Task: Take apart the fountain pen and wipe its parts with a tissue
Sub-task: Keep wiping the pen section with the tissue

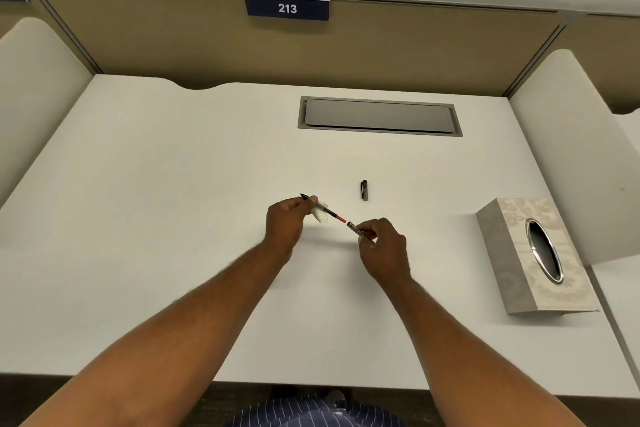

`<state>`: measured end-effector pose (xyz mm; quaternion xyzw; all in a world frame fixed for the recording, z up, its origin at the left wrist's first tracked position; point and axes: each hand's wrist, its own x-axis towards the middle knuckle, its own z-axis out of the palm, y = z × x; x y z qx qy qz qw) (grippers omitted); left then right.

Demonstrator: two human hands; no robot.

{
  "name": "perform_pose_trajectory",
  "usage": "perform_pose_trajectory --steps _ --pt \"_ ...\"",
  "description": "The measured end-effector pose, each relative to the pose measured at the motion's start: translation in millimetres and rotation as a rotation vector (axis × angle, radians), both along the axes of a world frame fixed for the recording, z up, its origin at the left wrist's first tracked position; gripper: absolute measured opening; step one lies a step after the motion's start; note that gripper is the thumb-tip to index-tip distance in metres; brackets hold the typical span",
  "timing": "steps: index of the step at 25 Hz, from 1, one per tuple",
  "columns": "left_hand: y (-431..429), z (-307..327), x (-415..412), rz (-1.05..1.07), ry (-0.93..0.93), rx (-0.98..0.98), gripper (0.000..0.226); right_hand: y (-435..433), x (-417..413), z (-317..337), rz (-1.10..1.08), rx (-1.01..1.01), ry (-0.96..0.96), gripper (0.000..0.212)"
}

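Pinches section (pixel 320 206) and tissue (pixel 321 216) in left hand (pixel 287 222), barrel (pixel 355 229) in right hand (pixel 382 246), both held above desk (pixel 173 184) near cap (pixel 363 190); could smear ink off bared red cartridge (pixel 337 217) or drop barrel through a loosened fingertip pinch.

**Counter** (pixel 138 184): white, carrying all the items below.
- **Left hand** (pixel 285 224): fingers (pixel 311 200) pinch the nib section (pixel 306 198) together with a tissue scrap (pixel 321 216). The red-tipped ink cartridge (pixel 335 216) points to 4 o'clock.
- **Right hand** (pixel 382 248): grips the pen barrel (pixel 355 229). The barrel's open end faces 10 o'clock, just apart from the cartridge tip.
- **Pen cap** (pixel 363 190): lies at 1 o'clock from the hands, untouched.
- **Tissue box** (pixel 519 253): at 3 o'clock, well apart.
- **Cable hatch** (pixel 379 116): at 12 o'clock, lid shut.
- **Number plate "213"** (pixel 287 8): on the partition beyond the counter.
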<state>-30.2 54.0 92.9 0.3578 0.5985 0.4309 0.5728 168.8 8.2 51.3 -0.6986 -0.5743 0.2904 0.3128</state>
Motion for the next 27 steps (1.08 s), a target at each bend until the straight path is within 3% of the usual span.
perform_pose_trajectory --steps 8,20,27 --pt "-5 20 -12 0.039 -0.036 0.069 0.037 5 -14 30 0.064 0.175 0.049 0.034" --pt "-2 60 -20 0.123 -0.113 0.078 0.012 20 -28 72 0.051 0.343 -0.047 0.033" --pt "-1 75 -11 0.095 -0.12 0.103 0.012 33 -35 97 0.104 0.505 -0.033 0.029"
